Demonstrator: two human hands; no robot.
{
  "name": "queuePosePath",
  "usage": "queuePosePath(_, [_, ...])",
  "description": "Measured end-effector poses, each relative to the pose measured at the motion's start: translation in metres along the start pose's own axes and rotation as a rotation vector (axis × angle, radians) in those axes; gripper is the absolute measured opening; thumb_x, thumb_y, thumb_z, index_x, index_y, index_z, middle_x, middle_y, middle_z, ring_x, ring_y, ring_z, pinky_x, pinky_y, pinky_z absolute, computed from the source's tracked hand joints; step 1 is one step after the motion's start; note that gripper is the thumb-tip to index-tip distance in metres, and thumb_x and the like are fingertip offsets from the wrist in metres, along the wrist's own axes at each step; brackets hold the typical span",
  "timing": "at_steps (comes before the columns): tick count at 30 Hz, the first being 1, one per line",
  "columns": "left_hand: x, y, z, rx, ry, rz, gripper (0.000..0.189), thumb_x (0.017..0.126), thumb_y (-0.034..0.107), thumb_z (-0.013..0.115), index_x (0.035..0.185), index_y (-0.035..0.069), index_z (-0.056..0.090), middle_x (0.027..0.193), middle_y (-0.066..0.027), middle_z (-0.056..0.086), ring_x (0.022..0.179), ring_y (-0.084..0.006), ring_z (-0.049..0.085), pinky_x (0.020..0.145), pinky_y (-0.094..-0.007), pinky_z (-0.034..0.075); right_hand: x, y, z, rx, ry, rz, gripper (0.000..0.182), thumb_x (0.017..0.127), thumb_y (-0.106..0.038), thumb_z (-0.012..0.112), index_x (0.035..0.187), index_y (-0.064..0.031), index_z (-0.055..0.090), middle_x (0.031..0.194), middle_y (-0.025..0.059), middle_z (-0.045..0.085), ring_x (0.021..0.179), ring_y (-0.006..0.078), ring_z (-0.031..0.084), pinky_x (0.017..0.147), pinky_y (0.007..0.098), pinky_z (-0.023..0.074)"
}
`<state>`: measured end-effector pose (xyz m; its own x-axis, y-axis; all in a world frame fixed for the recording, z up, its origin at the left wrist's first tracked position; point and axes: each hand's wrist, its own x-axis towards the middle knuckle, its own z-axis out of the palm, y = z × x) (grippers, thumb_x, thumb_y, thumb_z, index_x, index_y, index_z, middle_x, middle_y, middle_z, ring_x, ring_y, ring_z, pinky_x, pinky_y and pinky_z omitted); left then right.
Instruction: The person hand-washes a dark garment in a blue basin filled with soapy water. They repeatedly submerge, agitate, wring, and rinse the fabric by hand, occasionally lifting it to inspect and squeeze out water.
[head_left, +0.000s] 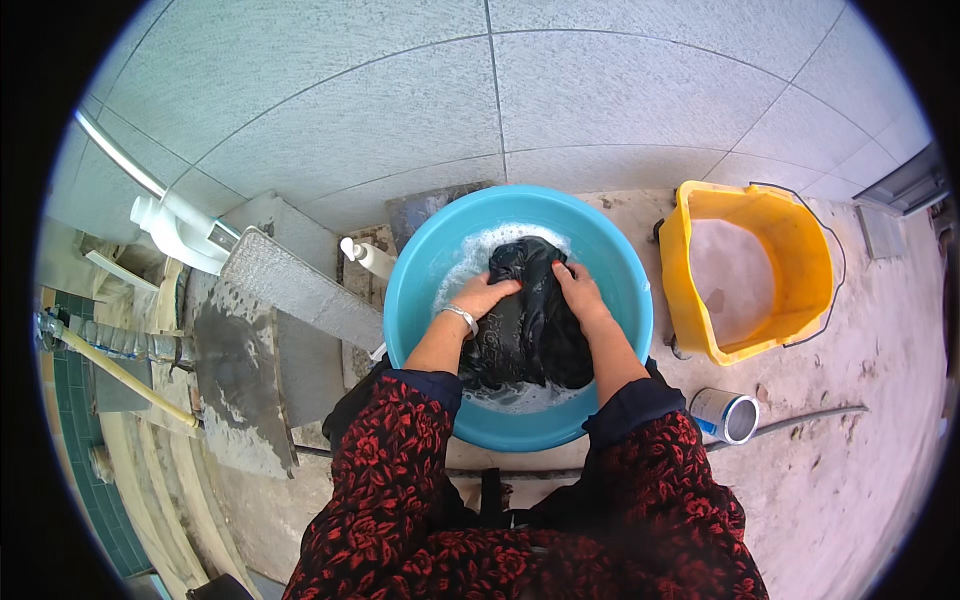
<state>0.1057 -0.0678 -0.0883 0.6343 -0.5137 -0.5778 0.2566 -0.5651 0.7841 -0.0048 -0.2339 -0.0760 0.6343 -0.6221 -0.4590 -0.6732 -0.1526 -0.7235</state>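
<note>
A round blue plastic basin (416, 247) stands in front of me with sudsy water (474, 251) in it. Wet black cloth (525, 330), bunched up, lies in the water and rises above it. My left hand (484, 295), with a silver bracelet at the wrist, grips the cloth's upper left part between thumb and fingers. On the cloth's upper right, my right hand (577, 292) pinches a fold; its fingertips are partly hidden. White foam rings the cloth above and below.
At right stand a yellow mop bucket (697, 285) and a metal can (726, 416). A white pump bottle (370, 257), a long grey flat mop head (300, 289) and a white jug (180, 236) are at left. A hose (127, 375) lies further left. A tiled wall (390, 105) rises beyond.
</note>
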Motion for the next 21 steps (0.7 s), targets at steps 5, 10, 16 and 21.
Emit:
queuePosePath(5, [-0.048, 0.028, 0.016, 0.531, -0.316, 0.012, 0.056, 0.069, 0.038, 0.056, 0.099, -0.01, 0.058, 0.092, -0.0227, 0.061, 0.084, -0.0312, 0.059, 0.075, -0.035, 0.045, -0.016, 0.002, -0.011, -0.216, -0.375, -0.129, 0.056, 0.078, -0.048, 0.054, 0.115, -0.0063, 0.054, 0.112, 0.0209, 0.056, 0.107, 0.0342, 0.052, 0.091, 0.0373, 0.0392])
queuePosePath(10, [-0.099, 0.047, 0.033, 0.83, -0.36, 0.061, 0.053, 0.073, 0.037, 0.053, 0.099, -0.01, 0.058, 0.098, -0.0285, 0.058, 0.095, -0.0383, 0.055, 0.083, -0.04, 0.043, -0.074, -0.028, -0.03, -0.6, -0.47, -0.339, 0.037, 0.081, -0.028, 0.054, 0.111, -0.0058, 0.052, 0.105, 0.0193, 0.058, 0.099, 0.0351, 0.054, 0.085, 0.0409, 0.0426])
queuePosePath(16, [-0.101, 0.018, 0.054, 0.859, -0.251, -0.075, 0.042, 0.079, 0.027, 0.048, 0.11, 0.0, 0.057, 0.112, -0.0224, 0.055, 0.104, -0.0355, 0.054, 0.087, -0.0411, 0.043, -0.113, -0.042, -0.021, -0.84, -0.456, -0.19, 0.029, 0.084, -0.016, 0.045, 0.111, -0.008, 0.049, 0.107, 0.0173, 0.059, 0.1, 0.0347, 0.056, 0.083, 0.0421, 0.0452])
queuePosePath(21, [-0.091, 0.011, 0.06, 0.777, -0.172, -0.175, 0.041, 0.082, 0.024, 0.046, 0.114, -0.001, 0.054, 0.119, -0.0223, 0.051, 0.107, -0.0356, 0.052, 0.089, -0.0421, 0.043, -0.086, -0.017, -0.002, -0.817, -0.45, -0.197, 0.028, 0.086, -0.017, 0.043, 0.112, -0.0071, 0.046, 0.106, 0.0192, 0.059, 0.101, 0.0365, 0.056, 0.082, 0.0445, 0.0449])
